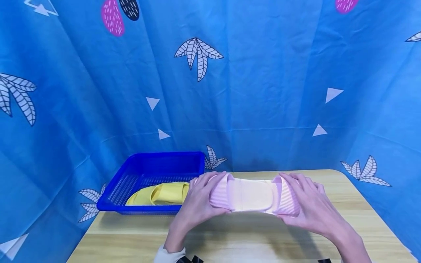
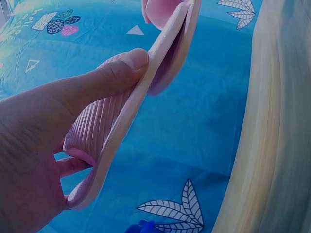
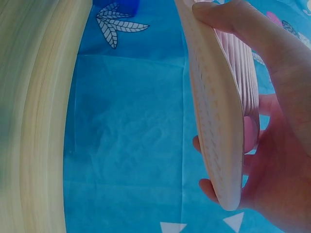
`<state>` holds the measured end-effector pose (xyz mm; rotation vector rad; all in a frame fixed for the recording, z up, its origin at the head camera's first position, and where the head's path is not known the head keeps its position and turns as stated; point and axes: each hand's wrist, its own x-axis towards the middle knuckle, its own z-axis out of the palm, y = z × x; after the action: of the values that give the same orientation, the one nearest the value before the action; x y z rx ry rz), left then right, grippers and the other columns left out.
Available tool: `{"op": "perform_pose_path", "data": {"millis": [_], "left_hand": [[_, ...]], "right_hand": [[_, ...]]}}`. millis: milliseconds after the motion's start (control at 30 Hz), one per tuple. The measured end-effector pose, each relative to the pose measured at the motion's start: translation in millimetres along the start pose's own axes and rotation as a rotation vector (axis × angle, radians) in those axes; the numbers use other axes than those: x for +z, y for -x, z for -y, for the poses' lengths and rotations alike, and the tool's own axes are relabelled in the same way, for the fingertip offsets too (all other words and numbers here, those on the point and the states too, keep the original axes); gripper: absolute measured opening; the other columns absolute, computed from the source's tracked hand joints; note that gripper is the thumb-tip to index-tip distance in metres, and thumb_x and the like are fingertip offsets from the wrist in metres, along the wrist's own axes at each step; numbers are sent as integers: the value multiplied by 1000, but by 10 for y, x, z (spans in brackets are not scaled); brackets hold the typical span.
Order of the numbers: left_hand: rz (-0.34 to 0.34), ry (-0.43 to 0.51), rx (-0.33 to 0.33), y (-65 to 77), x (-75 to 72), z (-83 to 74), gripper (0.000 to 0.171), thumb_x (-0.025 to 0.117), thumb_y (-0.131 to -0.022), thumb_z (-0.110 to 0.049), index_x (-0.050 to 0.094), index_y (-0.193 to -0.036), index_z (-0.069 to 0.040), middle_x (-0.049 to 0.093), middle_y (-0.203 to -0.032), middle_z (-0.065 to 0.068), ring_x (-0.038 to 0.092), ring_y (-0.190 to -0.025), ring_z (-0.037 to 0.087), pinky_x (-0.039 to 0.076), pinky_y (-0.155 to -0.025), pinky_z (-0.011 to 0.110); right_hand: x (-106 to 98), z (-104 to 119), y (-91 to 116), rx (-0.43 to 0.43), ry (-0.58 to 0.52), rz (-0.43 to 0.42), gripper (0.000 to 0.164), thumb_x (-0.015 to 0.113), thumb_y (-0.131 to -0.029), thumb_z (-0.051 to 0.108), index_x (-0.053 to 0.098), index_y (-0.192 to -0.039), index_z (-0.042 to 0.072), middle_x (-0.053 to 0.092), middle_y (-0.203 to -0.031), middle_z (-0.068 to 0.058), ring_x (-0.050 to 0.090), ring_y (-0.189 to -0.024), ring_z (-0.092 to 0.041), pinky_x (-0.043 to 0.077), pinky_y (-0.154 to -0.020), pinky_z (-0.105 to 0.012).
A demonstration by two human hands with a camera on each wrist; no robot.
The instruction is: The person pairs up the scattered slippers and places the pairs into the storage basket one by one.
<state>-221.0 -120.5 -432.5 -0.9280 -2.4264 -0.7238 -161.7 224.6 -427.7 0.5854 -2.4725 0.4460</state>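
Two pink slippers with ribbed straps are held in the air above the table, toes pointing apart and heel ends overlapping between the hands. My left hand (image 1: pixel 198 201) grips the left slipper (image 1: pixel 221 193) at its strap end, thumb along the sole's edge in the left wrist view. Gripped the same way, the right slipper (image 1: pixel 287 199) is in my right hand (image 1: pixel 312 206). In the right wrist view its textured underside (image 3: pixel 209 107) shows, with fingertips curling round the toe end. Parts of both straps are hidden behind the fingers.
A blue plastic basket (image 1: pixel 148 209) stands on the wooden table (image 1: pixel 131 243) at the left, with yellow slippers (image 1: pixel 171 192) inside, partly hidden by the left hand; their number I cannot tell. A blue patterned curtain (image 1: pixel 263 91) hangs behind and along both sides.
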Motion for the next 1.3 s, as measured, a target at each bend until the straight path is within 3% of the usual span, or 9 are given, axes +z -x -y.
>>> {"op": "perform_pose_path", "data": {"millis": [300, 533, 1033, 1300], "left_hand": [[17, 16, 26, -72, 48, -40, 104, 93, -63, -60, 49, -152, -29, 54, -146, -6, 47, -133, 19, 39, -102, 51], [6, 12, 40, -52, 81, -62, 107, 96, -60, -57, 48, -152, -32, 55, -145, -6, 49, -131, 19, 41, -99, 50], [35, -1, 43, -42, 96, -114, 106, 93, -62, -61, 50, -152, -25, 55, -145, -4, 50, -129, 21, 40, -100, 49], [28, 14, 50, -43, 121, -127, 109, 95, -60, -59, 48, -153, -28, 55, -144, -4, 51, -129, 20, 40, -100, 49]], "right_hand": [[-6, -14, -8, -21, -1, -15, 116, 96, -56, 49, 45, -155, 17, 57, -128, -6, 53, -110, -21, 36, -78, -46], [8, 6, -19, -17, -10, 6, 115, 95, -56, 51, 45, -155, 19, 56, -127, -5, 53, -112, -20, 36, -79, -46], [57, 65, -34, -36, -4, 25, 112, 94, -57, 53, 47, -152, 16, 56, -129, -6, 54, -114, -23, 38, -82, -48], [85, 95, -43, -59, -18, 23, 113, 93, -59, 55, 45, -154, 18, 56, -131, -6, 54, -115, -23, 39, -83, -50]]}}
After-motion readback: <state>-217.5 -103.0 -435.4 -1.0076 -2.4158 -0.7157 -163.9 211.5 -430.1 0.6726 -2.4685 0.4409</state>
